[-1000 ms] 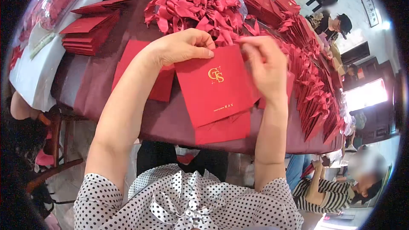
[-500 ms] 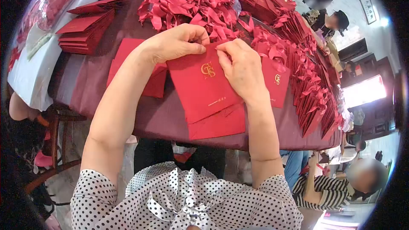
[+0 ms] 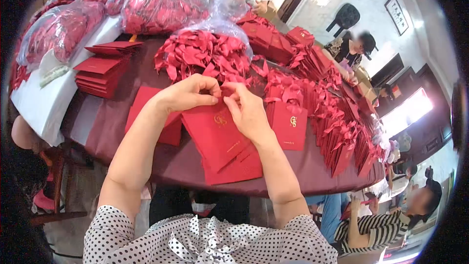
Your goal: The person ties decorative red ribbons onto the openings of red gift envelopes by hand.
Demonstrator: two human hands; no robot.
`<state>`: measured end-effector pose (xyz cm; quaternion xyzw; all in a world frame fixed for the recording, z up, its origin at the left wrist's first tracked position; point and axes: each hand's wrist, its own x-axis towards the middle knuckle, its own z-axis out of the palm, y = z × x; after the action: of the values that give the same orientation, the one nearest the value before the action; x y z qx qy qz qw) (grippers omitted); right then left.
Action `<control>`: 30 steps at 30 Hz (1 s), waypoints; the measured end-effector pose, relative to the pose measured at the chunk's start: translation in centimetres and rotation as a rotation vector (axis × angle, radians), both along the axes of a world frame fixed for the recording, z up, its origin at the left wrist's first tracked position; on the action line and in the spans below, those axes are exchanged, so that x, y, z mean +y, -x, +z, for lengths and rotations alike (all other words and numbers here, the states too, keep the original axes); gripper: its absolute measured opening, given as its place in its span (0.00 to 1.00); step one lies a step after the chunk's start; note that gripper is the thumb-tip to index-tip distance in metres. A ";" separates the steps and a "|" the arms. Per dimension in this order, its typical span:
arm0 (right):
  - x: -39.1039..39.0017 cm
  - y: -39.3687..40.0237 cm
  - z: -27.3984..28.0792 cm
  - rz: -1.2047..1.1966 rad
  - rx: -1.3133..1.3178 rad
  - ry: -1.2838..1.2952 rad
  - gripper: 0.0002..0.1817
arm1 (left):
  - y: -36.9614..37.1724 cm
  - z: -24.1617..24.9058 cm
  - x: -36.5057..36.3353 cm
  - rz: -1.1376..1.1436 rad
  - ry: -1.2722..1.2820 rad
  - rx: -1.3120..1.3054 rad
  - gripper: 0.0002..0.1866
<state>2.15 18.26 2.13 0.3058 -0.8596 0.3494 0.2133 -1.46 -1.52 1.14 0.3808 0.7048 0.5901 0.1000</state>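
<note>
Head view, and pretty much everything is red: a heap of red ribbons [image 3: 200, 56] sits on a table with a maroon cloth [image 3: 171, 176], so it gets used as the landmark. Just on the near side of the heap, a red bag [image 3: 210, 139] with gold lettering is being worked on at its top edge. That edge is pinched between thumb and fingers of the left hand [image 3: 191, 92]. Right beside it, thumb and forefinger of the right hand [image 3: 248, 115] are bent close together at the same edge; whether a thin bit of ribbon is caught between them can't be made out. Another red piece [image 3: 242, 168] is partly covered by the bag, further out on the near side of the heap. Flat red pieces [image 3: 146, 107] are laid to the near left of the heap, and a folded red stack [image 3: 100, 73] is placed left of it. To the heap's near right, a bag with a bow [image 3: 288, 127] is laid flat, with rows of ribboned bags [image 3: 337, 132] packed further right. Clear plastic sacks [image 3: 161, 12] filled with red stuff are piled behind the heap and to its left. Well off to the near right, a striped top [image 3: 381, 227] is worn by a seated person.
</note>
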 end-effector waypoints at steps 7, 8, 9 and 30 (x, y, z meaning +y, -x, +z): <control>1.2 -0.3 1.6 0.133 -0.031 -0.043 0.06 | 0.7 -0.9 0.0 -0.003 0.068 -0.142 0.05; 1.1 -0.5 1.7 0.137 -0.080 -0.044 0.05 | 0.9 -1.4 0.4 0.018 0.092 -0.040 0.05; 1.1 -0.6 1.8 0.142 -0.125 -0.048 0.06 | 1.0 -1.5 0.8 -0.014 0.030 0.126 0.06; 1.7 0.0 1.6 0.014 -0.222 -0.042 0.18 | 2.4 -0.5 -4.0 0.378 -0.334 -0.084 0.06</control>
<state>2.16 19.97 3.68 0.2757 -0.8830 0.3644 0.1078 -3.87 -5.55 0.63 0.2284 0.6516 0.7218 -0.0473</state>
